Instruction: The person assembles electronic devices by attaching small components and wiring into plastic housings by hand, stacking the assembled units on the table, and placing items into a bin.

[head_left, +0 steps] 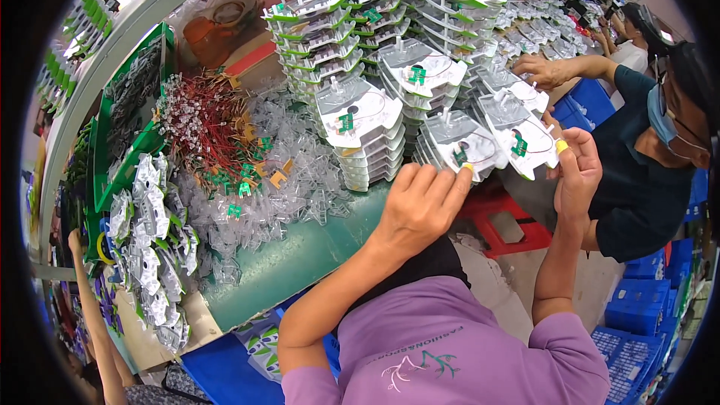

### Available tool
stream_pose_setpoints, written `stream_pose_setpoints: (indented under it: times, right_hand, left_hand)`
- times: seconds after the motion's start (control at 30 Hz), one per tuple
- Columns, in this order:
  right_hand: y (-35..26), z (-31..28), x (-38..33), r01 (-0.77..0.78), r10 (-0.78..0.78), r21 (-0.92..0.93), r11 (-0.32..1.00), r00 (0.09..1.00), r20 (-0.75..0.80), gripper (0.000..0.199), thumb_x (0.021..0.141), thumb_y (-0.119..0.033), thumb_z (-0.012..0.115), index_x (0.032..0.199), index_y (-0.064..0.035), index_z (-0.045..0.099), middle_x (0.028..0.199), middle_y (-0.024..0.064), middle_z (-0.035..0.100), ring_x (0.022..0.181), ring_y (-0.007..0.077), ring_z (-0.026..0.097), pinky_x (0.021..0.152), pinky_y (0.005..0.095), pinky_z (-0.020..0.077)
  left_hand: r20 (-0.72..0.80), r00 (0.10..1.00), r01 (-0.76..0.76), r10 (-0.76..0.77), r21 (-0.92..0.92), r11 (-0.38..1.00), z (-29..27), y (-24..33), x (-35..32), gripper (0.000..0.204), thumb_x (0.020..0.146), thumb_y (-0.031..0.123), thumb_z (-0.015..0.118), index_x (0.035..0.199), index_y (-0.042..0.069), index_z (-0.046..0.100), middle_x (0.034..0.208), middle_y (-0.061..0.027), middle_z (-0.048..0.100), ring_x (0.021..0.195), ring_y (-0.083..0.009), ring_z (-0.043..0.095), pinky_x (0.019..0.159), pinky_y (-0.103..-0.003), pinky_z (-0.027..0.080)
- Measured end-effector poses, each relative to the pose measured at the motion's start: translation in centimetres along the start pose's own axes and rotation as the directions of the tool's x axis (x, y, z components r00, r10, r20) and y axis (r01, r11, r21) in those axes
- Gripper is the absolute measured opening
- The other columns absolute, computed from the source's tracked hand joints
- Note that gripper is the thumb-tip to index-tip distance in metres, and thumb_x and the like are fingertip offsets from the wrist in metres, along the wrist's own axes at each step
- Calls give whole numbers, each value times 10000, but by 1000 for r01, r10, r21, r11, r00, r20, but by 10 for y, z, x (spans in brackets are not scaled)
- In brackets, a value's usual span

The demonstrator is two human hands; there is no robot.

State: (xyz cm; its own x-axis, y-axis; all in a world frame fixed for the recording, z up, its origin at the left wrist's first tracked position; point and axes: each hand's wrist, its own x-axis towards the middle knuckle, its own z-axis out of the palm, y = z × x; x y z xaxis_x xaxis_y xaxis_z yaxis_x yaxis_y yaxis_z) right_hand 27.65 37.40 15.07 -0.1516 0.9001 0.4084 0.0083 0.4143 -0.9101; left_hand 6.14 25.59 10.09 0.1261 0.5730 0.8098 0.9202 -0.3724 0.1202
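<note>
White plastic housings with small green circuit boards and thin wires stand in tall stacks on the bench before me. My left hand [424,206] is closed, its fingers curled at the near edge of one top housing [456,139]; a yellow cover sits on a fingertip. Its grip underneath is hidden. To the right, my right hand [579,169] pinches the near corner of another housing [517,142], its thumb in a yellow cover. This housing has a green circuit board [519,144] on its face and lies tilted beside the first one.
Loose clear plastic parts [277,180] and red-wired pieces [206,127] heap on the green bench [292,255]. A green bin [131,112] and more housings [150,232] lie left. A masked co-worker [637,157] reaches in at right, above a red stool [510,229] and blue crates [637,292].
</note>
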Motion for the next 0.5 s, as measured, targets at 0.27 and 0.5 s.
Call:
stream_pose_setpoints:
  times: [0.27,0.5]
  right_hand:
    - [11,22,12,-15,16,-14,1000,995,94,213,839,60,511,1046,22,548,792,35,610,592,20,503,481,161,393]
    - [26,48,12,-87,107,-140,986,984,144,212,856,33,523,1062,3,564,743,6,562,541,43,476,471,175,376]
  left_hand:
    - [6,996,89,-89,69,994,13,13,5,297,720,95,662,1010,33,651,771,-22,530,658,-158,490,637,-305,357]
    - [-68,992,115,-110,71,991,-2,11,-10,381,697,131,645,1068,47,646,837,-48,582,686,-166,532,668,-331,400]
